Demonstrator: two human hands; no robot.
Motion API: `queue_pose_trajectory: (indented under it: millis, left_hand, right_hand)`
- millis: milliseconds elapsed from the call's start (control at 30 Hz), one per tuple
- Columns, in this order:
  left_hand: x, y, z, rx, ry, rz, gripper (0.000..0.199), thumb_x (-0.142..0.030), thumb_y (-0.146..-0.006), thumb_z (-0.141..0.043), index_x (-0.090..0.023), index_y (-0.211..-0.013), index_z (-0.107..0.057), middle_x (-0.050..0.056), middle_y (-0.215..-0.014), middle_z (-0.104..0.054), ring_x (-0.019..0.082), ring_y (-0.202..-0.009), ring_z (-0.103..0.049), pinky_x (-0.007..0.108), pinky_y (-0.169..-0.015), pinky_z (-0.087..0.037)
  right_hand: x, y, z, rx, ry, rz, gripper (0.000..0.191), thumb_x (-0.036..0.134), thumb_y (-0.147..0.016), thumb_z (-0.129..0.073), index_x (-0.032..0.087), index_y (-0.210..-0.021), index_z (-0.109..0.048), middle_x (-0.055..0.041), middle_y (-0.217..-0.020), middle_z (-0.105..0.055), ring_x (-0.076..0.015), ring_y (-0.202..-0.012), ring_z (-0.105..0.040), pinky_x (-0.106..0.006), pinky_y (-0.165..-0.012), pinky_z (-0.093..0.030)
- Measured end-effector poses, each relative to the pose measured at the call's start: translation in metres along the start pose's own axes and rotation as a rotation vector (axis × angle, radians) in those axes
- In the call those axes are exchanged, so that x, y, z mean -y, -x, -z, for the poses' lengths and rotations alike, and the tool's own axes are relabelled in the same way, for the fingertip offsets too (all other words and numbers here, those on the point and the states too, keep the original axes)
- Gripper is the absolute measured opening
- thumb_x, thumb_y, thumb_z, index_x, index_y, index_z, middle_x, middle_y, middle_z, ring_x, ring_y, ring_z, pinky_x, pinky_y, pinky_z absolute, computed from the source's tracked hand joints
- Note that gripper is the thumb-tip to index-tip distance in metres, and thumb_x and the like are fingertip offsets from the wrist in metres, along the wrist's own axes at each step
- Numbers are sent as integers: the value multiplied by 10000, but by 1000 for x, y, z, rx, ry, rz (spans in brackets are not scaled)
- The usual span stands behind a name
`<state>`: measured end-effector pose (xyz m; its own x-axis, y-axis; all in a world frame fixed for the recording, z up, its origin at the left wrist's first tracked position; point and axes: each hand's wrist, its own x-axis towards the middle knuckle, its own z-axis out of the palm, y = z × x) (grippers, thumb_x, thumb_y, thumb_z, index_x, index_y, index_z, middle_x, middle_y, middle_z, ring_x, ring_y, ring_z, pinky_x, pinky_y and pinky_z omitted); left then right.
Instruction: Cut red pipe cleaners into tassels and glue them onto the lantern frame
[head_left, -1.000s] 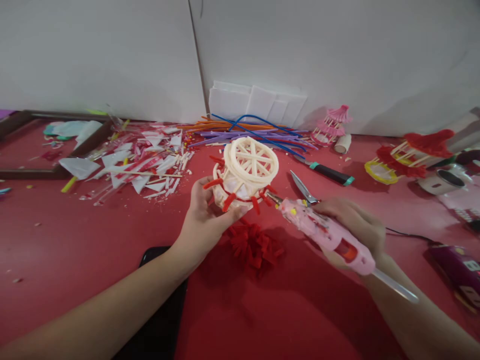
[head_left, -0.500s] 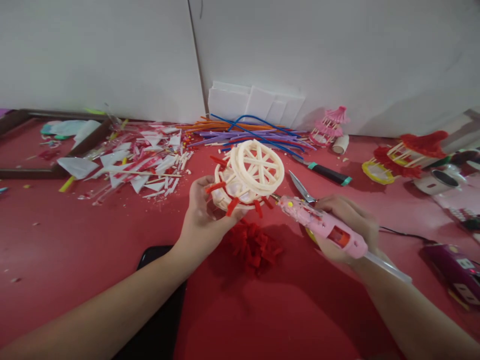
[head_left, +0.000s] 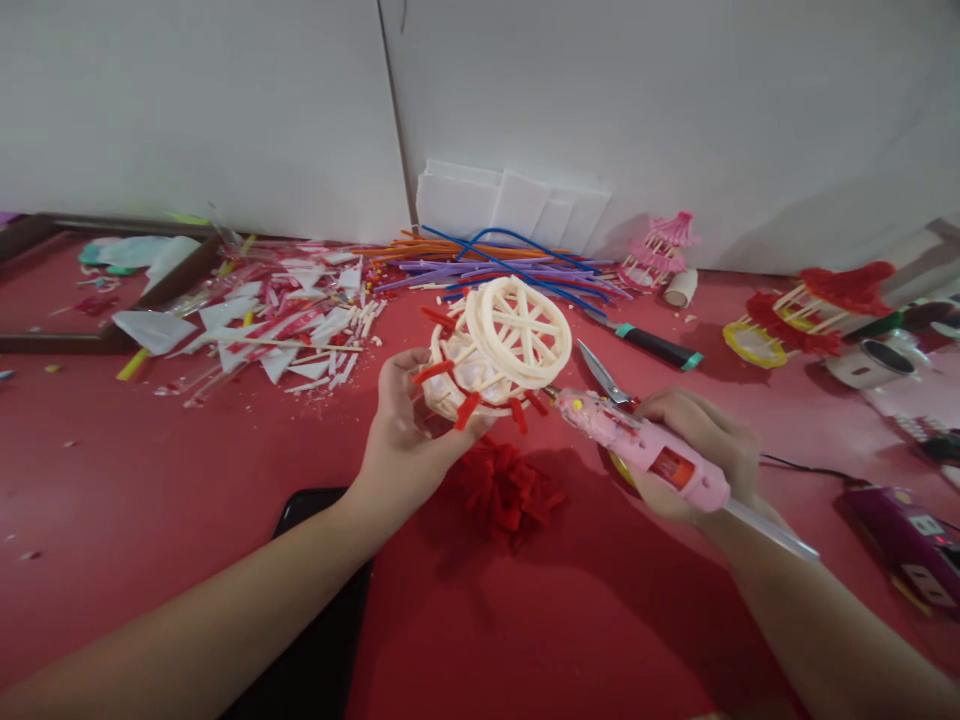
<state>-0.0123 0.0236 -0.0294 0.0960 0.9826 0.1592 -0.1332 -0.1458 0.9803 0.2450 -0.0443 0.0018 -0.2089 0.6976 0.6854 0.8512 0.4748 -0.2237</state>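
Note:
My left hand (head_left: 409,430) holds a cream-coloured round craft frame (head_left: 499,345), tilted, with a spoked wheel on top and red strips sticking out around its lower ring. In my right hand (head_left: 697,445) is a pink glue gun (head_left: 645,450) with a clear glue stick out of its back end. Its nozzle is at the right edge of the lower ring; whether it touches cannot be made out. Below the frame a pile of red strips (head_left: 510,490) lies on the red table (head_left: 465,640). Scissors (head_left: 602,372) lie open behind the glue gun, handles partly hidden.
A knife with a black handle (head_left: 658,347) lies behind the scissors. Coloured stems (head_left: 502,268) and scraps (head_left: 277,320) spread along the back and left. At right are red-and-yellow crafts (head_left: 814,310), a metal cup (head_left: 870,363) and a purple power strip (head_left: 904,545). A black device (head_left: 322,620) lies under my left forearm.
The craft frame has turned slightly, its wheel shifting a little right. The glue gun has moved slightly left and up, its nozzle still beside the lower ring.

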Motion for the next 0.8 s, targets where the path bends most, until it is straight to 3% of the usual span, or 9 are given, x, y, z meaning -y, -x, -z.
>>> queue_pose_trajectory:
  millis: [400, 800]
  left_hand:
    - [4, -1, 1, -2, -37, -42, 612, -181, -659, -847, -293, -1109, -447, -15, -1078, -577, 95, -837, -635, 176, -697, -572]
    - [-4, -1, -2, -35, -16, 13, 635, -183, -640, -846, -273, -1110, -429, 20, -1111, -628, 155, -907, -686, 240, -729, -602]
  right_hand:
    - [1, 2, 2, 32, 29, -31, 212, 141, -683, -671, 232, -771, -502, 18, -654, -523, -135, -544, -457, -278, -494, -361]
    - [-1, 4, 1, 23, 15, -72, 245, 184, -694, -722, 239, -773, -497, 25, -654, -529, -138, -544, -475, -280, -492, -376]
